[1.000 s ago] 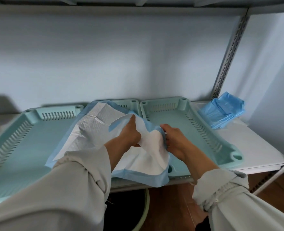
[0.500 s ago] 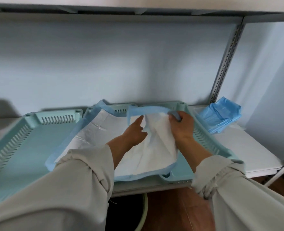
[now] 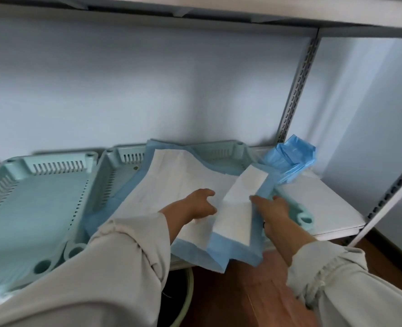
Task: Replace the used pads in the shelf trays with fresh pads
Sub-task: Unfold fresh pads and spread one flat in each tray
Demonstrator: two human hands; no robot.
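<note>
Pad (image 3: 186, 182), long axis front-to-back, near edge overhanging shelf (image 3: 325, 208)

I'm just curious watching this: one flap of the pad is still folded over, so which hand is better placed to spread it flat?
Probably the right hand: it touches the folded flap of the pad, at its blue edge. The left hand rests on the part already spread.
</note>
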